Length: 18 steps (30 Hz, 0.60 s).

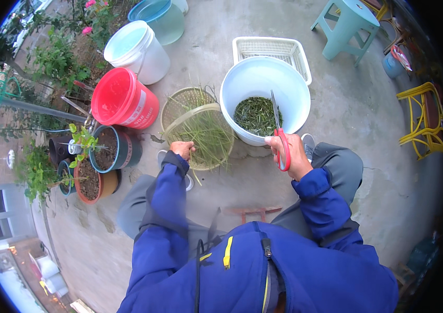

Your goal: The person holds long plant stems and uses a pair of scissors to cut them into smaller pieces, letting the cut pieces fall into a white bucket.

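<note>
My right hand (295,154) holds a pair of scissors (281,143) with red handles. Their metal blades look nearly closed and point away from me over a white plastic bucket (231,92). Inside that bucket lie short, chopped green stems (256,115). My left hand (182,150) is at the near left side of a woven basket (170,107), its fingers curled on long thin green stalks (208,131). Most of the loose stalks fill the basket beneath its arched handle (190,113). The left fingertips are partly hidden among them.
A white plastic basket (303,62) sits behind the bucket. To the left stand a red bucket (143,105), a white bucket (155,64), a clear bluish tub (172,29) and potted plants (125,150). A teal stool (348,23) and yellow-framed chairs (417,113) are at right.
</note>
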Each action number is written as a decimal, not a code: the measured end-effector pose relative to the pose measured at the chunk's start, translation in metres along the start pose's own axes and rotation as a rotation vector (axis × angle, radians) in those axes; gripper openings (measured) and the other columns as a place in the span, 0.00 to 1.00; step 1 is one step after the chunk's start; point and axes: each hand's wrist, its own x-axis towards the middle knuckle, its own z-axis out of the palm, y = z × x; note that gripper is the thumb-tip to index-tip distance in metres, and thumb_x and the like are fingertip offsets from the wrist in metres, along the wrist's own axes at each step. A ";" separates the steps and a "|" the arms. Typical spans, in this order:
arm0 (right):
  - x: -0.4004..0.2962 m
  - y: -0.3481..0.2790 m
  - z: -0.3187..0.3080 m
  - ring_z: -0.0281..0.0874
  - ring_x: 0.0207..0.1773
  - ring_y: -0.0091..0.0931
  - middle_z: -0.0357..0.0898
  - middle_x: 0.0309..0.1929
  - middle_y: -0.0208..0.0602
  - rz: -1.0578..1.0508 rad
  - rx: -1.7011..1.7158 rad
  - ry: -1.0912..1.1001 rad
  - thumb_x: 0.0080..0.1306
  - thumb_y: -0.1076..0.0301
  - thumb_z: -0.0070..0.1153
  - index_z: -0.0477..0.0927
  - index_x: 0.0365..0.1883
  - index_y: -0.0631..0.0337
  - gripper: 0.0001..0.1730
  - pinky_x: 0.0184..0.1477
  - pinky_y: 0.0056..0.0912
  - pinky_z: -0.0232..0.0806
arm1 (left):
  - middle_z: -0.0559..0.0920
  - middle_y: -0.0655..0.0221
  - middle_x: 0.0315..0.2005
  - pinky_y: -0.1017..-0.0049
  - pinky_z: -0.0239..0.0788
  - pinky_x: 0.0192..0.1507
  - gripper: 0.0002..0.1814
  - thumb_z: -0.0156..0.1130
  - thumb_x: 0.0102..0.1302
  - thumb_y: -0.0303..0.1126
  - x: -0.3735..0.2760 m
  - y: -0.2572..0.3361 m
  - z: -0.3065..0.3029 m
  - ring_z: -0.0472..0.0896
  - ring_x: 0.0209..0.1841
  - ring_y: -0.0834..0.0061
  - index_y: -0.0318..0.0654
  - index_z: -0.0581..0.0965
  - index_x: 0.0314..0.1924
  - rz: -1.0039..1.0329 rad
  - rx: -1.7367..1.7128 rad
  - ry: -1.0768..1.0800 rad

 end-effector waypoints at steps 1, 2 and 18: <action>0.000 0.002 -0.003 0.66 0.17 0.18 0.68 0.17 0.26 -0.010 0.028 -0.001 0.59 0.59 0.63 0.74 0.21 0.60 0.17 0.19 0.23 0.59 | 0.66 0.74 0.08 0.75 0.48 0.12 0.15 0.61 0.64 0.37 -0.015 0.012 -0.001 0.60 0.09 0.80 0.39 0.78 0.21 -0.021 -0.002 -0.014; 0.000 0.004 -0.006 0.66 0.17 0.18 0.68 0.17 0.26 -0.021 0.056 -0.002 0.59 0.59 0.63 0.73 0.20 0.60 0.17 0.18 0.22 0.58 | 0.65 0.75 0.07 0.75 0.47 0.11 0.16 0.59 0.66 0.38 -0.028 0.022 -0.004 0.60 0.08 0.81 0.40 0.77 0.21 -0.040 -0.004 -0.082; 0.002 0.020 -0.003 0.67 0.22 0.17 0.69 0.24 0.25 0.105 0.149 -0.174 0.59 0.46 0.64 0.75 0.30 0.59 0.23 0.24 0.22 0.62 | 0.71 0.77 0.12 0.84 0.49 0.13 0.14 0.60 0.70 0.36 -0.123 0.094 0.107 0.63 0.11 0.88 0.36 0.78 0.27 0.464 -0.277 -0.419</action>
